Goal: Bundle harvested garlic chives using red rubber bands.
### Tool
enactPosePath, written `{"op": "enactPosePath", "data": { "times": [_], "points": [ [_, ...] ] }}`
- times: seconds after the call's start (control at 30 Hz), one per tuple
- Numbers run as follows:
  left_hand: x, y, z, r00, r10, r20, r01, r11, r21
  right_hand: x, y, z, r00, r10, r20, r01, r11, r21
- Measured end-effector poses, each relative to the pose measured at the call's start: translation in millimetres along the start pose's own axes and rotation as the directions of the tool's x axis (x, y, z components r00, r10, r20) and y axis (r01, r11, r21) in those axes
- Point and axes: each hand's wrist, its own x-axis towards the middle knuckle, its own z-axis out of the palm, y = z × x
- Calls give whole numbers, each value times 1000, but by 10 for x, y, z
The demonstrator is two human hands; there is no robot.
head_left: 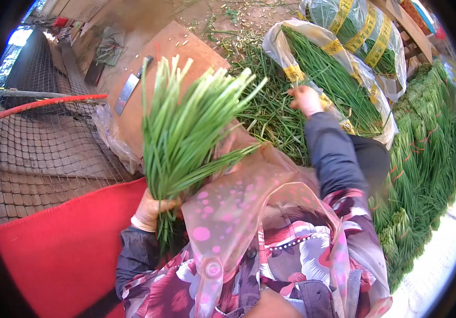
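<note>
A thick bunch of long green stalks (pixel 185 122) stands fanned out with its pale cut ends up. My left hand (pixel 156 209) is wrapped round its lower part, with leaf tips hanging below. At the inner edge of an open clear bag with yellow printed tape (pixel 293 73) is my right hand (pixel 306 100), its fingers bent together over loose green scraps (pixel 270 114). What those fingers hold, if anything, is too small to tell. More green stalks (pixel 334 69) lie inside that bag.
A cleaver (pixel 128 91) lies on a brown board (pixel 185 45) ahead. Tied green bundles (pixel 424 148) are stacked at the right. Another filled bag (pixel 368 34) lies at the back right. Netting (pixel 48 143) and red cloth (pixel 74 233) are at the left.
</note>
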Motion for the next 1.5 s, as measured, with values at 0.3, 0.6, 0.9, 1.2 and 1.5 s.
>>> {"op": "enactPosePath", "data": {
  "times": [0.3,0.6,0.9,1.2,1.5],
  "points": [
    [118,673,326,999,-42,13,42,999,7,-777,-1828,147,617,-668,416,120,603,789],
    [-5,421,299,904,421,75,-200,261,944,-812,-1650,398,880,-475,-2,-147,-276,950],
    [159,186,-55,729,628,274,-126,-270,955,-117,-1104,1068,901,-403,164,-429,-761,486],
    [283,-146,-302,742,602,296,-125,-309,943,-207,-719,-668,991,35,-132,135,-89,987],
    [247,59,-197,693,616,373,-161,-372,914,-236,-2263,-647,566,-823,44,824,563,-67]
  ]
}}
